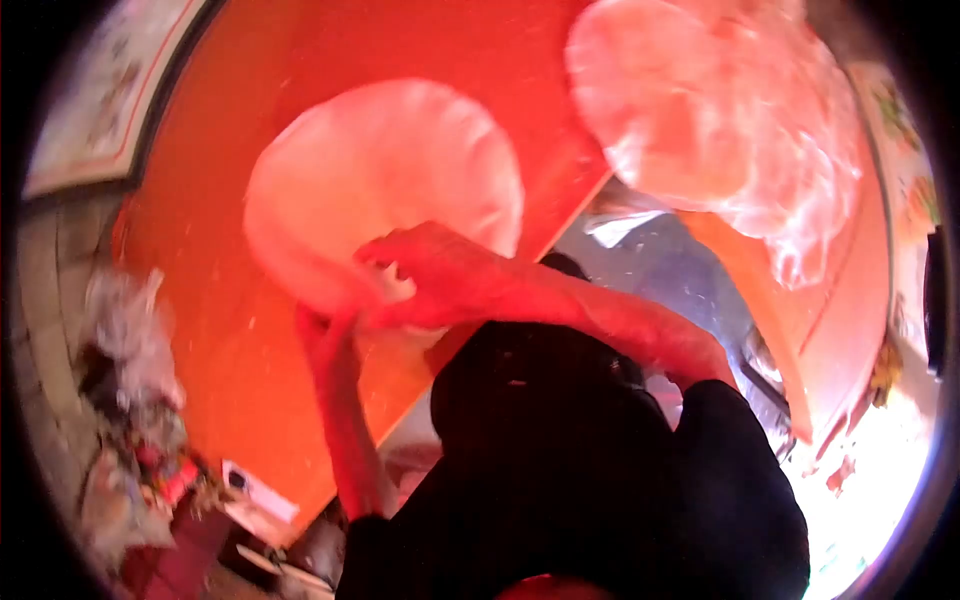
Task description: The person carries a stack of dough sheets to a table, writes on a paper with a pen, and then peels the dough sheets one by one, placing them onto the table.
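Note:
A thin, pale round sheet, possibly dough, lies on the orange-red table, tinted by red light. My right hand reaches across over its near edge with fingers curled in. A small whitish piece shows between thumb and fingers, apparently part of the sheet's edge. My left hand is at the sheet's near-left edge, close beside the right hand. Its fingers are blurred and partly hidden by the sheet, so their grip cannot be made out.
Several similar pale round sheets lie at the upper right with clear, shiny plastic around them. A crumpled plastic bag and clutter are beyond the table's left edge. A framed panel stands at upper left. Between the table surfaces is a gap with grey floor.

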Demonstrator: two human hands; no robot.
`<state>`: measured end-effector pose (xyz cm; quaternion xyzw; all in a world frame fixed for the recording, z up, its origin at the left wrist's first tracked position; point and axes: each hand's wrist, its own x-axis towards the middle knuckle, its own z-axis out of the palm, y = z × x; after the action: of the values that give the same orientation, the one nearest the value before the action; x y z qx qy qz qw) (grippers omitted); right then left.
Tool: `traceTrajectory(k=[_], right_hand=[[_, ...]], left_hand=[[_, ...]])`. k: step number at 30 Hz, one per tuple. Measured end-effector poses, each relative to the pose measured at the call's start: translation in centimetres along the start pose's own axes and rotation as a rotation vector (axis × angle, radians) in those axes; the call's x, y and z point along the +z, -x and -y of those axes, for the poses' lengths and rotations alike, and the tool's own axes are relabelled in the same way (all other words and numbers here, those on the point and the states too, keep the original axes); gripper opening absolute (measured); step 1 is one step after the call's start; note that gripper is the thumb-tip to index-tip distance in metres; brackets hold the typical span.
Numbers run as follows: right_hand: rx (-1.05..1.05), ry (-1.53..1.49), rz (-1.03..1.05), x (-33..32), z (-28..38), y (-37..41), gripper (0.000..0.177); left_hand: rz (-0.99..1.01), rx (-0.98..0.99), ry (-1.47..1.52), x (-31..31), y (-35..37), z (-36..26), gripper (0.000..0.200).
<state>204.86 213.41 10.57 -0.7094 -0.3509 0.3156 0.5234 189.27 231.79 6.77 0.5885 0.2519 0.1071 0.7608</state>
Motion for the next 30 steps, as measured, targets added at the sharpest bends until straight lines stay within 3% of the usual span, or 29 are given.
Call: traceTrajectory(k=[1, 3, 5, 8, 11, 12, 13, 15, 17, 18, 19, 23, 26, 29, 30], right_hand=[[0.023, -0.036, 0.041, 0.7, -0.6, -0.5, 0.057], [0.124, -0.171, 0.081, 0.4, -2.1, -1.0, 0.052], [0.295, -0.518, 0.15, -0.9, -3.7, -0.8, 0.045], [0.073, -0.19, -0.006, 1.0, -4.2, -1.5, 0.029], [0.186, 0.186, -0.158, 3.9, -2.8, -2.8, 0.015], [0.035, 0.53, -0.071, 4.5, -4.5, -3.4, 0.013], [-0.028, 0.465, -0.141, 3.9, -5.5, -4.1, 0.015], [-0.102, 0.247, -0.167, 0.8, -6.6, -5.0, 0.015], [-0.18, -0.218, -0.012, -7.0, -6.7, -5.9, 0.022], [-0.3, -0.318, 0.019, -11.9, -6.9, -6.1, 0.028], [-0.203, -0.321, -0.048, -16.2, -5.5, -5.5, 0.025], [0.016, 0.034, -0.43, -33.0, -1.6, -1.4, 0.016], [0.206, 0.649, -0.587, -41.3, -5.7, 1.5, 0.026], [0.412, 1.376, -0.736, -47.3, -10.5, 4.1, 0.051], [0.414, 1.348, -0.856, -43.1, -8.5, 2.7, 0.051]], left_hand=[[-0.105, -0.018, -0.147, 0.1, -0.2, 0.5, 0.048], [-0.116, -0.059, -0.023, 1.6, 0.4, -0.8, 0.046], [-0.164, -0.085, 0.102, 2.4, 0.5, -1.4, 0.047], [-0.061, -0.117, 0.17, 1.5, 0.7, -1.4, 0.06], [-0.216, -0.143, -0.024, 0.3, 0.3, 0.2, 0.061], [-0.3, -0.172, -0.143, -0.7, -0.1, 1.9, 0.06], [-0.348, -0.192, -0.161, -1.5, -0.5, 2.8, 0.058], [-0.336, -0.198, 0.156, -3.6, -0.2, 3.5, 0.054], [-0.305, -0.218, 0.367, -5.8, 0.3, 4.6, 0.051], [-0.29, -0.232, 0.441, -6.6, 0.5, 5.1, 0.049], [-0.284, -0.243, 0.491, -7.4, 0.7, 5.5, 0.048], [-0.281, -0.266, 0.606, -8.5, 1.5, 6.4, 0.043], [-0.287, -0.296, 0.668, -8.7, 2.6, 7.0, 0.046], [-0.2, -0.286, 0.715, -10.4, 3.1, 9.0, 0.053], [-0.16, -0.266, 0.727, -8.4, 3.0, 7.1, 0.055]])
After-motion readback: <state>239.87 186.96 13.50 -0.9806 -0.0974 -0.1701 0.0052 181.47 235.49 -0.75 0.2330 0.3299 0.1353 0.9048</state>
